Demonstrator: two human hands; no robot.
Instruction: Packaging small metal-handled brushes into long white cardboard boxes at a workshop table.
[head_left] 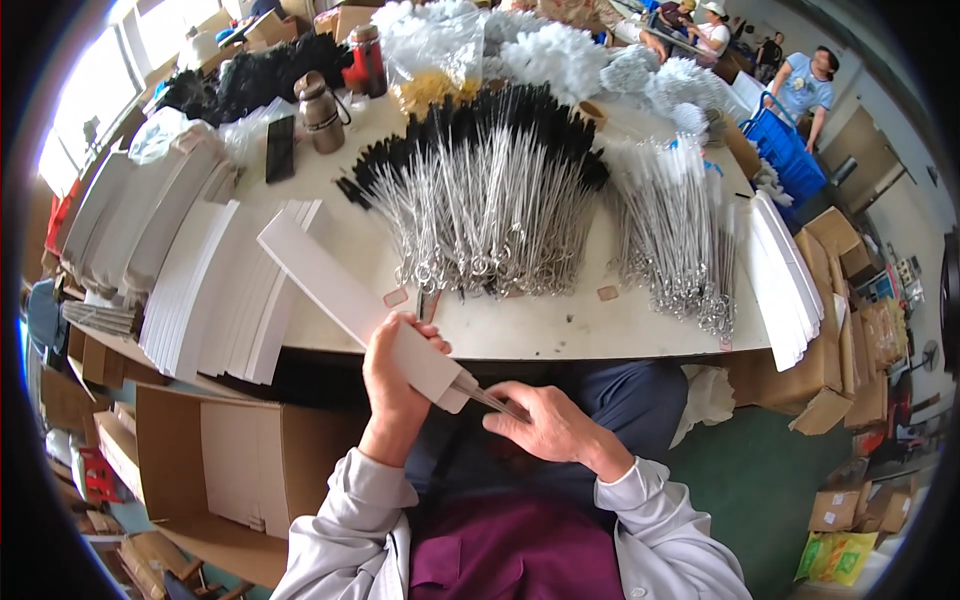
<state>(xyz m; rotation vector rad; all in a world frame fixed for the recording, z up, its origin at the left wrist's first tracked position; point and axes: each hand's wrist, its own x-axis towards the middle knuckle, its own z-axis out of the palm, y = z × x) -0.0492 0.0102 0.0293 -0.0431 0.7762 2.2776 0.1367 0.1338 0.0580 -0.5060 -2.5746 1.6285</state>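
Centrally, low in the frame, the left hand [392,375] was closed around a long white paper sleeve [355,300] that slanted toward the upper left. Just beside it, the right hand [545,425] pinched thin metal wire handles [490,400] entering the sleeve's lower end. Above, on the white table [560,330], lay heaps of black-tipped wire brushes [490,190] and white-tipped brushes [675,235].

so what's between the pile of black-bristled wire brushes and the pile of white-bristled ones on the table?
Head view: a narrow strip of bare pale tabletop separates the black-bristled wire brushes from the white-bristled wire brushes; a small tan tag lies at its near end.
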